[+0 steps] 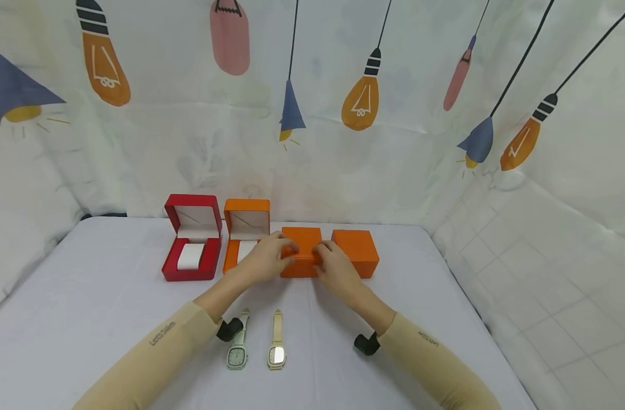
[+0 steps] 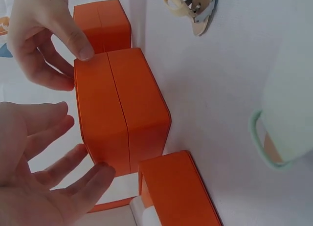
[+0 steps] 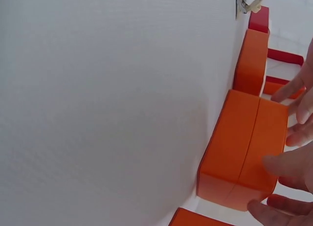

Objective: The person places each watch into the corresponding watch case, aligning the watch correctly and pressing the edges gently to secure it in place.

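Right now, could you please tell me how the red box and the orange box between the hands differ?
The red box stands open, whereas the orange box is closed. The red box shows a white cushion; the orange box hides its inside. Both rest on the white table.

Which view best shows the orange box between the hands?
The left wrist view: the orange box is large, its seam clear, fingers covering only edges. The head view shows it smaller; in the right wrist view a thumb overlaps its lid.

From here, left hand [image 1: 266, 259] blocks parts of open orange box [image 1: 246, 225], closed orange box [image 1: 304, 250]; green watch [image 1: 237, 356] dial too small to read.
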